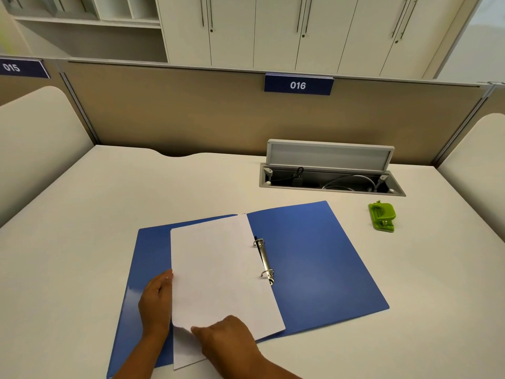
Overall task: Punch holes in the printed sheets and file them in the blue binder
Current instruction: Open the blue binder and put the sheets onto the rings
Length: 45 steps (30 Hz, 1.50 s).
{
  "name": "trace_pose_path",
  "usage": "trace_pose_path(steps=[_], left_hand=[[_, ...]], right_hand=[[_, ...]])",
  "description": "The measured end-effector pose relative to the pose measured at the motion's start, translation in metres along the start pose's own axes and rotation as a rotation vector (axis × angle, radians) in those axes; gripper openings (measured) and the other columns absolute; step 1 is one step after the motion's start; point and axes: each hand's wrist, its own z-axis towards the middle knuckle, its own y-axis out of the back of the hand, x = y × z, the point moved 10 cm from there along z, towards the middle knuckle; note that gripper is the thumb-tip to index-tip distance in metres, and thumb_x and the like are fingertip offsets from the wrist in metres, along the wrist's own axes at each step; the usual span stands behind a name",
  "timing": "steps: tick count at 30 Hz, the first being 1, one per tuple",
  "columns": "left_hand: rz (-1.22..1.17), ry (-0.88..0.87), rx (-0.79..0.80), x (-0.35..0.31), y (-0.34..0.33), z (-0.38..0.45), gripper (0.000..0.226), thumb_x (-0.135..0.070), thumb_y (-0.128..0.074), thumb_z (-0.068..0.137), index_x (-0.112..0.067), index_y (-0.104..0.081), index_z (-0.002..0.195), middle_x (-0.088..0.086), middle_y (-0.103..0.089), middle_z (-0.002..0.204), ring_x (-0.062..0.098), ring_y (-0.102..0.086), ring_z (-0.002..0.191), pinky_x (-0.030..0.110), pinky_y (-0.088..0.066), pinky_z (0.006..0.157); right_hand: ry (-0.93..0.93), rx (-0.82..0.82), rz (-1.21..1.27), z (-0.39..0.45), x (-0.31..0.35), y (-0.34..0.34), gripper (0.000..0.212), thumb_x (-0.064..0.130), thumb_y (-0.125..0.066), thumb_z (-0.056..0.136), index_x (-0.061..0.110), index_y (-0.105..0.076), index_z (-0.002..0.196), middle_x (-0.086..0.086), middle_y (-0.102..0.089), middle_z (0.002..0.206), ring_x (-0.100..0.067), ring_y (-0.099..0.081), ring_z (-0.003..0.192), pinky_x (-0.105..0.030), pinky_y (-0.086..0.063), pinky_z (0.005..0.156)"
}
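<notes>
Filing looks to be nearing its end, judging by how things are lying: the binder point(314, 258) is lying open flat on the desk point(109, 192), and the sheets point(218, 274) are sitting over its left cover with their right edge up against the rings point(264, 259). The punch point(382, 216) is standing well apart, off to the far right near the cable hatch point(330, 176), with no paper in it, so the punching seems to be done. Whether the rings are actually passing through holes in the paper I cannot tell; no holes are showing along that edge, and the rings are looking slightly parted rather than snapped together. The left hand point(155, 302) is resting at the left edge of the stack, fingers curling around that edge and holding it. The right hand point(224, 337) is pressing down near the bottom corner, fingers bent on the paper, where the top sheet is lifting a little off the one below. What seems to be left is seating the stack, snapping the rings and folding the cover over. The paper is showing plain white, print too faint to read, lying slightly skewed with its lower corner hanging past the cover's front edge. The binder is a thin, glossy blue one with two metal rings.
</notes>
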Motion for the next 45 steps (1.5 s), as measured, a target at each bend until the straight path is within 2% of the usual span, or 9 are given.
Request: trace_pose_path(steps=[3,5,9,14,17,22,32,38,45], left_hand=[[-0.061,0.045,-0.01,0.004,0.001,0.0,0.032,-0.011,-0.042,0.094,0.006,-0.055,0.118,0.024,-0.057,0.122,0.04,-0.051,0.113,0.046,-0.037,0.1],[-0.089,0.057,-0.018,0.004,0.001,0.0,0.033,-0.012,-0.04,0.095,0.006,-0.055,0.118,0.024,-0.057,0.123,0.04,-0.05,0.114,0.047,-0.037,0.101],[-0.138,0.075,-0.025,0.004,0.001,-0.001,0.034,-0.013,-0.038,0.096,0.008,-0.054,0.119,0.024,-0.056,0.124,0.04,-0.048,0.116,0.046,-0.035,0.102],[-0.228,0.118,-0.01,0.006,0.001,-0.001,0.036,-0.015,-0.037,0.096,0.006,-0.053,0.121,0.021,-0.056,0.125,0.035,-0.048,0.118,0.04,-0.035,0.102],[-0.252,0.118,-0.013,0.005,0.0,-0.001,0.037,-0.017,-0.036,0.096,0.005,-0.052,0.122,0.021,-0.055,0.126,0.035,-0.048,0.118,0.04,-0.035,0.101],[-0.288,0.149,-0.003,0.014,-0.002,0.0,0.034,-0.014,-0.035,0.097,0.001,-0.052,0.123,0.019,-0.055,0.127,0.033,-0.048,0.12,0.043,-0.036,0.105],[-0.236,0.119,-0.009,0.012,-0.002,-0.001,0.033,-0.01,-0.036,0.096,0.005,-0.053,0.12,0.023,-0.055,0.124,0.037,-0.049,0.118,0.046,-0.036,0.104],[-0.187,0.091,-0.005,0.009,-0.002,-0.001,0.031,-0.007,-0.039,0.095,0.007,-0.054,0.119,0.023,-0.056,0.123,0.039,-0.049,0.116,0.043,-0.037,0.102],[-0.191,0.086,-0.013,0.005,-0.001,-0.003,0.031,-0.005,-0.039,0.095,0.01,-0.053,0.119,0.025,-0.055,0.123,0.04,-0.048,0.116,0.041,-0.036,0.101]], right_hand=[[-0.162,-0.16,0.268,-0.006,-0.018,0.018,0.038,0.016,-0.046,0.094,0.017,-0.048,0.132,-0.01,-0.058,0.129,-0.029,-0.053,0.114,-0.027,-0.032,0.103],[-0.204,-0.253,0.374,-0.011,-0.028,0.029,0.033,0.022,-0.049,0.091,0.021,-0.057,0.123,-0.006,-0.064,0.119,-0.021,-0.057,0.106,-0.02,-0.036,0.087],[-0.227,-0.299,0.431,-0.013,-0.041,0.038,0.022,0.029,-0.06,0.084,0.018,-0.068,0.102,-0.003,-0.07,0.104,-0.017,-0.058,0.096,-0.02,-0.037,0.074],[-0.321,-0.274,0.614,-0.012,-0.062,0.038,0.015,0.034,-0.072,0.074,0.024,-0.061,0.072,0.007,-0.065,0.077,-0.004,-0.051,0.065,-0.01,-0.039,0.063],[-0.353,-0.259,0.728,-0.012,-0.069,0.036,0.031,0.033,-0.077,0.069,0.031,-0.048,0.059,0.016,-0.052,0.062,-0.002,-0.051,0.057,-0.008,-0.042,0.061],[-0.394,-0.312,0.891,-0.02,-0.09,0.044,0.027,0.025,-0.079,0.067,0.032,-0.053,0.064,0.013,-0.055,0.058,0.004,-0.051,0.049,-0.006,-0.041,0.056],[-0.673,-0.723,1.121,-0.093,-0.18,0.075,0.013,0.018,-0.07,0.077,0.016,-0.064,0.066,0.002,-0.063,0.06,-0.002,-0.057,0.05,-0.012,-0.045,0.049],[-0.847,-0.907,1.119,-0.15,-0.228,0.077,0.016,0.014,-0.064,0.083,0.009,-0.057,0.069,-0.005,-0.059,0.067,-0.017,-0.059,0.058,-0.018,-0.045,0.046],[-0.979,-1.047,1.106,-0.207,-0.266,0.063,0.014,0.011,-0.062,0.084,-0.001,-0.055,0.085,-0.014,-0.06,0.067,-0.025,-0.058,0.059,-0.031,-0.05,0.058]])
